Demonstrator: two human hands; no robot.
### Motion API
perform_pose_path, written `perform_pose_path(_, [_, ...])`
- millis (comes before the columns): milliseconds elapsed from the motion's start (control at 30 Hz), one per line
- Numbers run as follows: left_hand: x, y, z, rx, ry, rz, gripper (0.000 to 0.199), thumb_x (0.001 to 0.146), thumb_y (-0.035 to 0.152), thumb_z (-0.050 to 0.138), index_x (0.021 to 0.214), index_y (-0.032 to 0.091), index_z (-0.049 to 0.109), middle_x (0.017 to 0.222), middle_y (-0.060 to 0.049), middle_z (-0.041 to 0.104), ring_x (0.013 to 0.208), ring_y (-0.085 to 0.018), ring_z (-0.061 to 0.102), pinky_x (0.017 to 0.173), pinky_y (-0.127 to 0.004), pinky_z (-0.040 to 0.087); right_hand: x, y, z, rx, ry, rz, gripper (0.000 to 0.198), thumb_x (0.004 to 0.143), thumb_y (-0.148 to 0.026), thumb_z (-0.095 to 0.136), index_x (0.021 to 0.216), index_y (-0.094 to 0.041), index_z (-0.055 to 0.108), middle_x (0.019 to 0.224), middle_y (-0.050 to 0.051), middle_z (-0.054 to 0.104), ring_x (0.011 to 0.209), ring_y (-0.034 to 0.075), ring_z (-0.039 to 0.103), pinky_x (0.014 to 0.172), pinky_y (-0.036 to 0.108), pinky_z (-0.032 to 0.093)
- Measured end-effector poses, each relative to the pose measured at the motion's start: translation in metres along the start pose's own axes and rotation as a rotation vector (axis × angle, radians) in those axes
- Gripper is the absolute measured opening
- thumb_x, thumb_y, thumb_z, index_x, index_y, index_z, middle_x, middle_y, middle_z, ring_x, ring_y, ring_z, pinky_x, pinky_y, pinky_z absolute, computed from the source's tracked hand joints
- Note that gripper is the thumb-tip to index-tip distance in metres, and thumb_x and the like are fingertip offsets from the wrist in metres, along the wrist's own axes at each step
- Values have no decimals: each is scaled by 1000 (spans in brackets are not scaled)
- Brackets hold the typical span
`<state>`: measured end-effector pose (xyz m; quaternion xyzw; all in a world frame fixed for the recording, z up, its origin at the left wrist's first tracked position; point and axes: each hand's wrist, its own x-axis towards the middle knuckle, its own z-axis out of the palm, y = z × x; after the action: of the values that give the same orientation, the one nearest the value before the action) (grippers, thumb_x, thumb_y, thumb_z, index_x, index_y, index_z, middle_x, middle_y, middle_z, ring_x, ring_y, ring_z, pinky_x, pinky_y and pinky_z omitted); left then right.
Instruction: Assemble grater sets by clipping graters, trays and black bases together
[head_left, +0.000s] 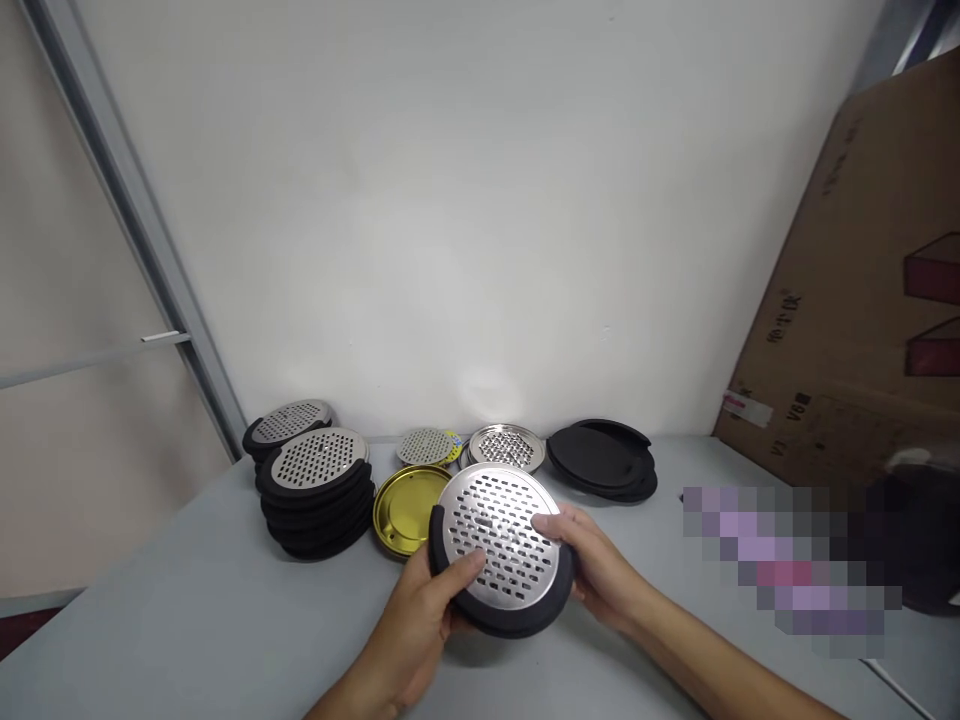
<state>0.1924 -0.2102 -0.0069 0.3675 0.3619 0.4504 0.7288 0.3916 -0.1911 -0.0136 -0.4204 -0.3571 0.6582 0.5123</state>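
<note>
Between my hands is a round perforated metal disc seated in a black rim, held tilted above the table. My left hand grips its lower left side, thumb lying on the metal face. On the right edge, my right hand has its thumb on the face and its fingers behind. Just behind the held piece sits a gold round tray, partly covered by it. To the left stands a stack of black-rimmed discs, topped by a perforated metal plate.
A second stack stands behind the first. Along the wall lie a perforated disc, shiny metal grater-like plates and black round pieces. A large cardboard box leans at right, near a blurred-out patch and a dark object.
</note>
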Motion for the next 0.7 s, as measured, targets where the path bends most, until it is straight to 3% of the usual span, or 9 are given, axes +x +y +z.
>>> perform_pose_path(167, [5,-7,0,5,69,103,61,76,32,76,130,17,52,127,-13,62,117,-28,58,96,-38,49,3,2,-1,-102,-154,-77,35,71,-45,74,87,-15,66,63,0,64,54,13,56,47,21,39])
perform_pose_path(333, [4,-13,-3,50,58,132,53,76,32,76,123,14,58,124,-14,64,113,-29,60,95,-38,49,6,9,-3,-192,-127,-131,47,78,-59,65,88,-13,69,66,4,66,56,15,57,50,23,40])
perform_pose_path(500, [2,-12,-4,35,30,108,48,74,32,77,116,13,64,119,-15,67,109,-30,62,93,-40,50,3,6,0,-183,-168,-199,42,80,-53,66,96,-15,71,82,7,72,72,21,64,67,32,48])
perform_pose_path(700, [3,-11,-6,40,-4,156,46,74,29,78,115,13,65,119,-14,67,113,-30,60,101,-41,44,2,6,0,-218,-175,-239,39,83,-50,65,100,-16,71,90,7,73,76,22,65,71,32,48])
